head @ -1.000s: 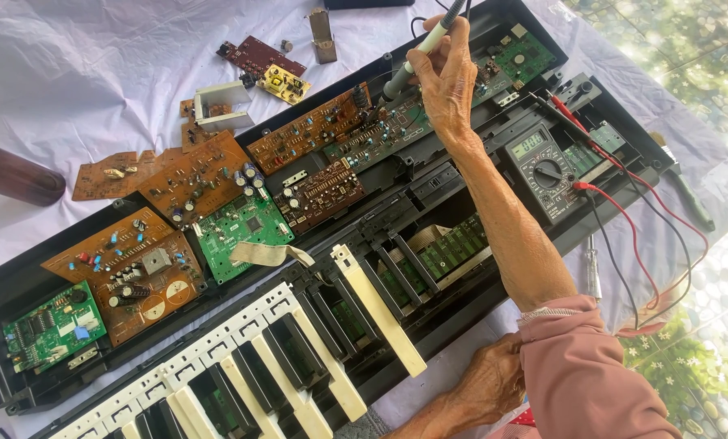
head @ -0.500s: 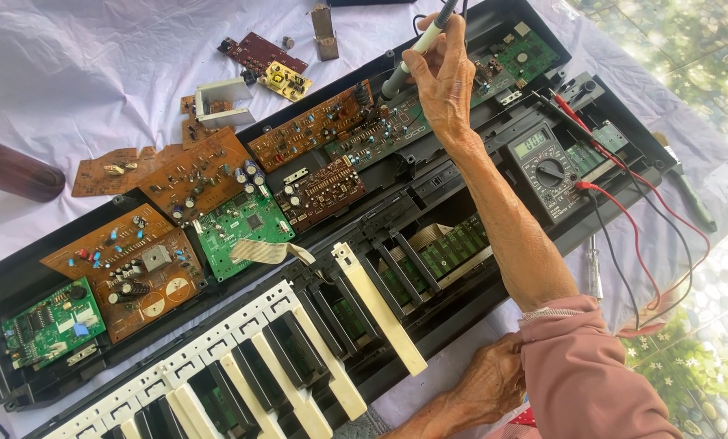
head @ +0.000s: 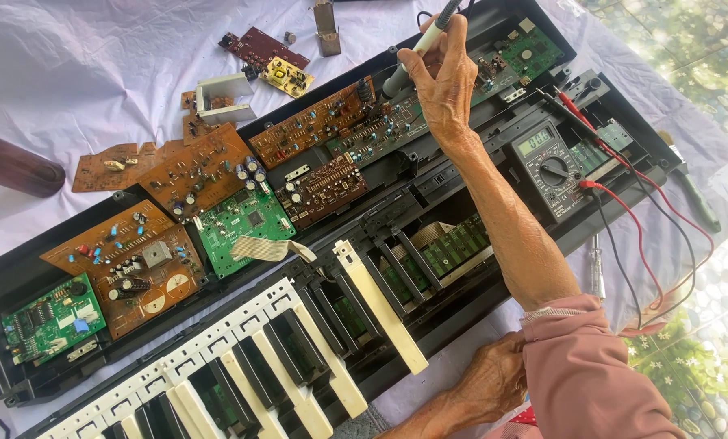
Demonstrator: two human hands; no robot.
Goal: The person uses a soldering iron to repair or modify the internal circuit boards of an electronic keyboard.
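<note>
1. The right hand [head: 445, 85] is closed in a pen-style grip around a soldering iron [head: 417, 53], fingers pinching the light-coloured handle so that the dark tip slants down and left onto the brown circuit board [head: 315, 123] at the far edge of the opened keyboard case [head: 22, 284]. Held that way, the tip can be steered finely among the crowded parts.
2. The left hand [head: 494, 378] lies at the near edge of the keyboard case, fingers curled and resting against the white cloth [head: 95, 57] over the bench; it grips nothing that I can make out, and looks placed there to steady the body.
3. A digital multimeter [head: 547, 167] sits inside the keyboard case just right of the reaching forearm, its red and black leads [head: 648, 236] looping out over the case's right end, close by for probing.
4. Left of the soldering tip, more brown boards and a green circuit board [head: 242, 223] lie face-up inside the case with a flat ribbon cable [head: 270, 248] curling from the green one.
5. Along the near side of the case, white keys [head: 242, 382] remain at the left, while one loose white key [head: 380, 309] lies slantwise across the bared black key frame.
6. Beyond the far edge of the case, small boards and a metal bracket [head: 221, 93] rest on the cloth.
</note>
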